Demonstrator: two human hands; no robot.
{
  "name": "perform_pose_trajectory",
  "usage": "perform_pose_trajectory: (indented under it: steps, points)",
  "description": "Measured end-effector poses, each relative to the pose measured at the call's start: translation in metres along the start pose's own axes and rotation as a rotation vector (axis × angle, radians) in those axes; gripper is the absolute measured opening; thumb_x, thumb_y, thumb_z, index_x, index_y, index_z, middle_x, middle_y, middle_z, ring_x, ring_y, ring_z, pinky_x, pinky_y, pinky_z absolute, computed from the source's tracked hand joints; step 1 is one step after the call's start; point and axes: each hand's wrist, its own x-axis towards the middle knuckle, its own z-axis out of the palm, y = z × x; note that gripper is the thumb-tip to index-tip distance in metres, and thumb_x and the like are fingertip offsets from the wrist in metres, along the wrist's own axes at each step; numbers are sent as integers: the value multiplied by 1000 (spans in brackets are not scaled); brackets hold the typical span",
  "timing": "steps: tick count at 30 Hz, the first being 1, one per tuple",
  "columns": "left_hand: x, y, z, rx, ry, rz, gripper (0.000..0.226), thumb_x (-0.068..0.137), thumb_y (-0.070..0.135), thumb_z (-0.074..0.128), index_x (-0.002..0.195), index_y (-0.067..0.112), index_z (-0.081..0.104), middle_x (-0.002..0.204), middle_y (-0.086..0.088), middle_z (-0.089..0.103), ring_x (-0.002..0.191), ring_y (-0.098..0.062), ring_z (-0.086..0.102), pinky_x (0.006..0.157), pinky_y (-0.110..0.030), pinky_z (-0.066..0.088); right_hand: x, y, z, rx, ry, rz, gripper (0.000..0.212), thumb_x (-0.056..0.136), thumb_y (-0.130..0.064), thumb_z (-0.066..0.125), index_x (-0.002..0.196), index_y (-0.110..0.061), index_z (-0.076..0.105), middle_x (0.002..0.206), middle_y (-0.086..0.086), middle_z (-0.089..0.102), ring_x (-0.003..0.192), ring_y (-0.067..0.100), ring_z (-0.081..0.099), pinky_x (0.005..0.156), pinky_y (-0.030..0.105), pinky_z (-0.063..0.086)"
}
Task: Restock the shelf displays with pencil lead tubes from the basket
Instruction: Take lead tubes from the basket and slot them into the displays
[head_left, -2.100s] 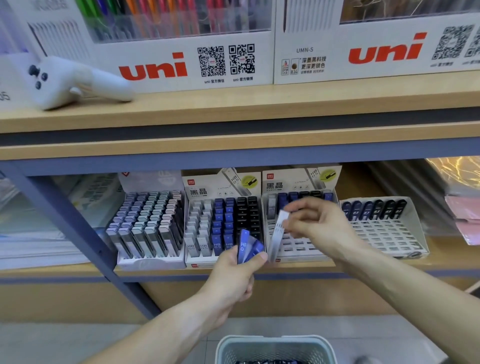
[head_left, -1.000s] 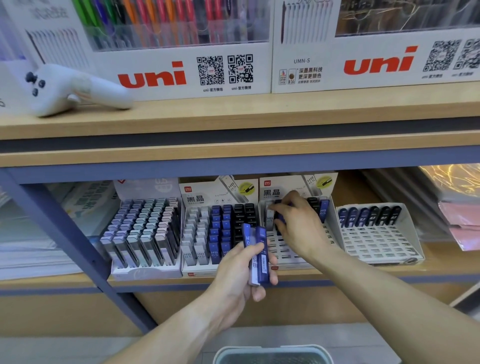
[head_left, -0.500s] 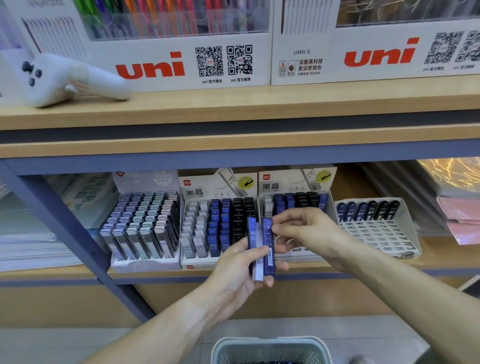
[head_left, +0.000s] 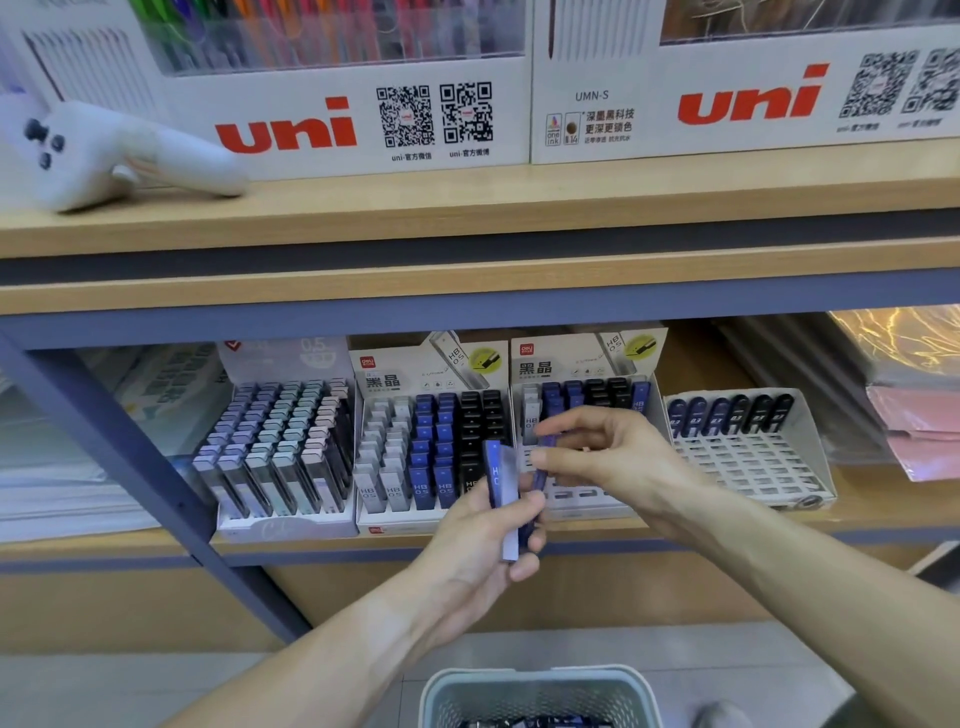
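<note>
Right hand (head_left: 613, 457) back from the display (head_left: 587, 364), now pinching one blue tube (head_left: 540, 475) out of the left hand (head_left: 478, 540), which grips the other tube (head_left: 501, 499). Step: mid-restock. Next, probably: seat tube upright in an open slot. Basket (head_left: 540, 691) below.

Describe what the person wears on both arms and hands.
Nothing that shows: the left hand and right hand are bare, with no gloves, rings or watch in view, and both forearms are uncovered, with no sleeves reaching into the frame.
</note>
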Motion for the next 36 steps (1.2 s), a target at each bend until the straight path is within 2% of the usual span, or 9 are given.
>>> perform_pose_trajectory:
  steps: [6, 9, 13, 17, 19, 21, 24, 29, 36]
  points:
    - [0, -2, 1, -26, 9, -41, 15, 97, 1, 58, 112, 1, 57, 83, -17, 62, 60, -24, 52, 42, -25, 28, 2, 3, 3, 12, -28, -11, 39, 83, 0, 79, 117, -16, 68, 95, 6, 78, 93, 20, 75, 90, 30, 56]
    - [-1, -2, 2, -29, 14, -37, 23, 100, 0, 52, 123, -3, 57, 87, -20, 65, 62, -26, 55, 42, -26, 30, 3, 4, 2, 27, -42, 4, 34, 87, 0, 75, 117, -13, 67, 96, 6, 79, 94, 20, 76, 92, 32, 57]
    - [-2, -3, 4, 34, 9, -14, 25, 103, 5, 52, 127, 0, 59, 95, -20, 71, 68, -27, 62, 44, -25, 36, 2, 3, -1, 33, -41, 19, 26, 87, -3, 77, 111, -13, 71, 91, 12, 77, 84, 20, 75, 81, 31, 60]
    - [0, -5, 1, 68, 79, -65, 22, 105, 13, 54, 125, 6, 59, 104, -18, 77, 80, -29, 73, 52, -27, 48, 11, -2, -15, -20, 203, -69, 25, 83, 2, 78, 104, -12, 71, 85, 13, 74, 74, 19, 71, 73, 28, 61]
    - [0, -6, -1, 123, 102, -82, 24, 105, 18, 56, 124, 4, 60, 84, -10, 73, 61, -23, 63, 46, -26, 42, 19, -1, -29, -116, 356, -169, 26, 83, 0, 78, 99, -18, 70, 87, 7, 74, 77, 16, 72, 74, 27, 59]
    - [-1, -5, -2, 153, 87, -103, 22, 105, 20, 55, 118, 3, 62, 65, -1, 52, 48, -14, 40, 42, -25, 28, 24, 4, -40, -283, 419, -270, 26, 84, -4, 78, 94, -25, 67, 87, -2, 74, 80, 8, 71, 75, 21, 56]
    - [-2, 0, 0, 125, 29, -155, 17, 103, 23, 52, 109, 8, 60, 62, 3, 35, 48, -12, 24, 46, -26, 17, 28, 15, -42, -452, 416, -347, 25, 84, -4, 77, 92, -25, 66, 86, -8, 71, 82, 0, 67, 77, 14, 54]
    - [-4, 2, 2, 37, -3, -155, 35, 98, 24, 36, 112, 2, 59, 65, -1, 38, 52, -15, 27, 51, -30, 20, 33, 22, -34, -640, 323, -430, 23, 87, -3, 72, 98, -23, 66, 87, -14, 68, 85, 1, 66, 74, 5, 49]
    - [-2, 0, 0, 81, 58, -89, 36, 105, 18, 40, 124, 0, 63, 73, -7, 57, 55, -21, 48, 47, -30, 35, 38, 26, -38, -743, 308, -428, 21, 88, -6, 71, 101, -22, 68, 89, -10, 69, 85, 6, 67, 81, 25, 57]
